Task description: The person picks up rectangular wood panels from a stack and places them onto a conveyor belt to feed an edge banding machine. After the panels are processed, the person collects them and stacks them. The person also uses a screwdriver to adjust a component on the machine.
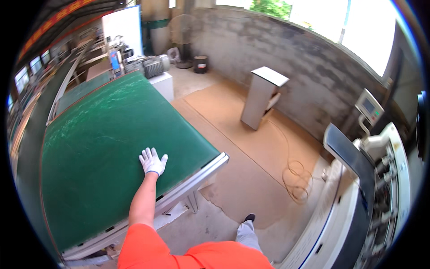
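My left hand (152, 162), in a white glove, rests palm down with its fingers spread near the right edge of a wide green conveyor belt (103, 179). Nothing is in its grasp. A pale metal side rail (190, 178) runs along the belt's near edge, below my wrist. My bare forearm and orange sleeve (142, 244) reach up to the belt from the lower edge. My right hand is outside the picture.
A grey-white machine (340, 197) with a small control panel (370, 106) stands at the right. Ahead are a tall pale cabinet (255, 101), a coiled hose (295, 179) on brown floor boards (251, 166), and a motor (154, 66) beyond the belt. A window tops the far wall.
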`<state>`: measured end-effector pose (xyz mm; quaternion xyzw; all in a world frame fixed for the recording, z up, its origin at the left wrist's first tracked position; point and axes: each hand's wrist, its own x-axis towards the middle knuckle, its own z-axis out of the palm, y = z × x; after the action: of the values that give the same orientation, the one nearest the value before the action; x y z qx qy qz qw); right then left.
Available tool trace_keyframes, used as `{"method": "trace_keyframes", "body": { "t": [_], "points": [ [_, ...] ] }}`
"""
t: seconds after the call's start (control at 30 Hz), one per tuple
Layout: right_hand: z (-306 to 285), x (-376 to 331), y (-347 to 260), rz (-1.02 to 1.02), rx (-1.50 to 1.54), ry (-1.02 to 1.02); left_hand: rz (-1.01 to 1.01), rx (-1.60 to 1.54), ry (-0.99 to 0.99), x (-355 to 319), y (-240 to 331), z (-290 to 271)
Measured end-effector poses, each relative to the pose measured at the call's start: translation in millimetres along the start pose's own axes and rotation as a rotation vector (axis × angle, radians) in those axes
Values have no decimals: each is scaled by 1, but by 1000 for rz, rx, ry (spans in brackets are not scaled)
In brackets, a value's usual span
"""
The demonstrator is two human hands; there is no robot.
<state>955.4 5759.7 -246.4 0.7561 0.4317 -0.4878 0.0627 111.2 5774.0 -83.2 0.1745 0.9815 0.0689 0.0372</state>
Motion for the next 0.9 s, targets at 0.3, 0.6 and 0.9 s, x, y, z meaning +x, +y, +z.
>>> {"method": "trace_keyframes", "body": {
  "t": [0.3, 0.6, 0.9],
  "points": [
    [-264, 369, -608, -530, -366, 229, -498, 171, 135, 103, 31, 37],
    [-102, 465, -1269, -1198, 11, 47, -1107, 131, 216, 228, 97, 27],
    [221, 590, -1419, -714, -1253, -582, -880, 121, 295, 476, 135, 77]
  ]
}}
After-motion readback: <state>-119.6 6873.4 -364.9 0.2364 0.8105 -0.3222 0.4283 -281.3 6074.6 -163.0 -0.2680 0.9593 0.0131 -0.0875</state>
